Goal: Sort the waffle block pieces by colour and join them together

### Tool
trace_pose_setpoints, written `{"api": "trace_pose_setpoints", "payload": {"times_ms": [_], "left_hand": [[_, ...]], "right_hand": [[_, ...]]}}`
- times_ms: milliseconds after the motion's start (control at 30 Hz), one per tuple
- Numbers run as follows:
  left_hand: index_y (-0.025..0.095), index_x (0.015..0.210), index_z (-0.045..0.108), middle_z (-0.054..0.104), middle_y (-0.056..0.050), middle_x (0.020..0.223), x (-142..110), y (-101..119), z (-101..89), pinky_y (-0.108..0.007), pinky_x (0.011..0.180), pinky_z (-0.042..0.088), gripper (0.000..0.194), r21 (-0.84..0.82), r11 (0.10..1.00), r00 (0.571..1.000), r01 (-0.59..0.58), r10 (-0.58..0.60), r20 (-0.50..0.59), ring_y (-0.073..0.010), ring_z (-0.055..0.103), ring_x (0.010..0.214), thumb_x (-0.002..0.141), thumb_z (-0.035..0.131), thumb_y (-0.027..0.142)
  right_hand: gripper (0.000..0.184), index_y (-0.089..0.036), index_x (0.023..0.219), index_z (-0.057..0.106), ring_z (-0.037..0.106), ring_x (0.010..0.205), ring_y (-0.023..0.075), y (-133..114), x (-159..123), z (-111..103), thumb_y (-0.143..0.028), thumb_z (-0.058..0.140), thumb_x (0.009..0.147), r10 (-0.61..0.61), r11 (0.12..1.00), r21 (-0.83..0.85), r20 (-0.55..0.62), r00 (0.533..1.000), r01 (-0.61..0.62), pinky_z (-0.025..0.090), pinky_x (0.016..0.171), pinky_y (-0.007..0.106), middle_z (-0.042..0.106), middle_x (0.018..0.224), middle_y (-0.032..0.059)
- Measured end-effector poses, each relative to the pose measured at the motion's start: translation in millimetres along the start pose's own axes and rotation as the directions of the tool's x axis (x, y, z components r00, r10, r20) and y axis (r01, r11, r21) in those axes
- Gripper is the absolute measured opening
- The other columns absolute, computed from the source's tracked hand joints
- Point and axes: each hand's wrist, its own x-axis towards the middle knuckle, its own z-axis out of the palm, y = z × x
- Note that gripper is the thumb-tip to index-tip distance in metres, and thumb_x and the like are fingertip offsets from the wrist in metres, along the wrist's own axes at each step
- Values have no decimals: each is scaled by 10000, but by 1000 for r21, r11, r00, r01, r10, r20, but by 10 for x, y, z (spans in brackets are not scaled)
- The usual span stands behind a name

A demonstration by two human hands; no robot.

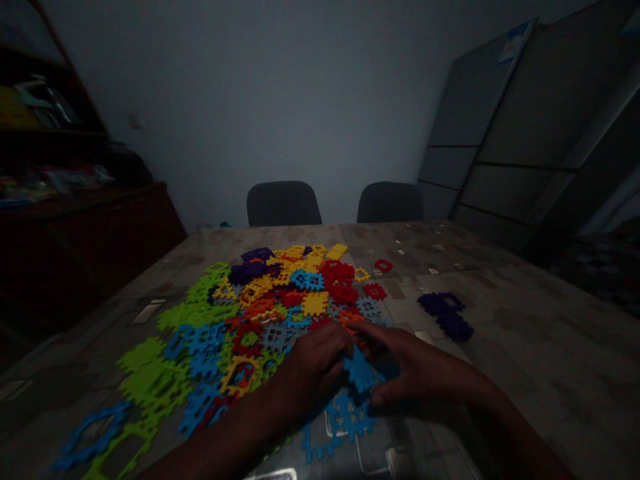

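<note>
Small toothed plastic building tiles lie in a heap on the table. A blue building tile (359, 371) is held up, tilted, above the table's near side. My left hand (320, 357) is closed on its left edge, fingers bent over the top. My right hand (413, 365) curves round its right side, thumb low and fingers at the upper edge; part of the grip lies in shadow. Just below the hands lies a flat blue lattice piece (345, 417) with toothed edges. An orange tile (351, 320) and grey window tile (369, 307) sit just beyond the fingers.
Green tiles (155, 383) spread along the left, with yellow tiles (280, 270) and red tiles (337, 277) farther back. Dark purple tiles (445, 313) lie apart on the right. Two chairs (284, 203) stand behind the patterned table (525, 320); a cabinet (90, 247) is at left.
</note>
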Motion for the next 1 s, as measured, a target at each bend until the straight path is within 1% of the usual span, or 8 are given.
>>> {"api": "trace_pose_setpoints", "payload": {"times_ms": [200,333,500,533,600,733,867,1000], "left_hand": [[209,950,568,662,-79,964,-42,5,15,-297,797,516,120,2,999,999,45,-45,-26,-208,642,909,948,463,150],[214,1206,575,667,-92,1131,-114,65,-113,-320,878,512,268,55,989,991,137,-136,-22,-214,634,1040,966,495,125],[236,1167,610,687,-82,1143,-485,253,-286,-477,1016,460,201,212,950,951,228,-264,159,-255,623,1064,999,499,232],[249,1199,604,684,-81,1182,-587,278,-276,-534,1085,402,225,245,942,939,230,-281,197,-270,614,1103,981,553,271],[293,1375,510,640,-85,1332,-782,289,-202,-622,1184,247,527,311,927,931,208,-285,227,-320,557,1248,890,705,363],[315,1482,383,618,-104,1385,-997,220,14,-669,1200,175,983,376,910,925,172,-281,257,-376,525,1295,646,895,400],[321,1477,358,636,-92,1334,-980,202,106,-677,1193,183,976,394,898,922,197,-306,238,-354,545,1256,663,895,298],[291,1448,392,655,-101,1255,-920,268,134,-722,1173,163,887,414,880,911,232,-346,226,-351,571,1198,711,883,306]], "right_hand": [[1031,-239,1573,345,476,1387,327,-35,56,126,-246,870,685,-34,992,-121,-68,997,25,346,1159,512,471,1558,152],[896,-224,1558,366,444,1416,316,-21,-55,18,-273,795,774,39,965,-254,-124,991,-70,327,1175,525,442,1577,152],[567,-200,1375,590,538,1314,348,57,-298,-150,-346,706,840,177,880,-407,-202,963,-247,402,1112,534,581,1439,160],[530,-195,1331,623,569,1268,350,66,-334,-150,-331,707,826,207,865,-421,-191,959,-271,427,1085,526,613,1393,160],[499,-199,1278,657,617,1178,337,75,-380,-112,-296,717,792,255,851,-433,-152,955,-296,476,1023,492,660,1308,148],[527,-220,1279,660,631,1119,320,85,-398,18,-260,725,758,301,839,-435,-129,945,-327,509,952,447,679,1255,133],[679,-217,1384,590,588,1189,351,116,-378,98,-263,755,726,324,822,-450,-134,937,-349,475,1004,496,624,1348,158],[559,-231,1269,655,588,1187,352,190,-362,133,-233,728,715,274,844,-445,-121,954,-299,480,999,504,636,1315,144]]}}
